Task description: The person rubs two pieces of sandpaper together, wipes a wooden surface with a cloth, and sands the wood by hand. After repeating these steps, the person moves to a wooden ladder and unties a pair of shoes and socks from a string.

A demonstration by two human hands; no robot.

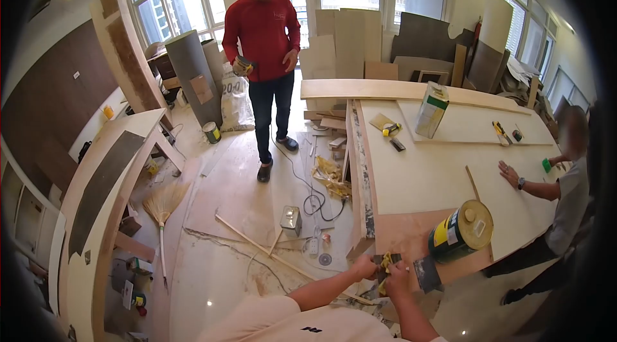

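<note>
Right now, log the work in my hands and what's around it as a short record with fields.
Left hand: gripping a small dark-and-yellow item, too small to identify
Right hand: gripping the same item
Beside the hands: dark grey rectangular piece; green-and-yellow cylindrical metal can
Surface: wide, pale wooden worktable
Farther on it: white-and-green rectangular metal can
Others: person in red long-sleeved top, standing; person in grey top, one hand on the worktable

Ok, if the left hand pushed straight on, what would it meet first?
The left hand would first push into the dark-and-yellow piece it already touches, then probably the right hand; depth is unclear.
</note>
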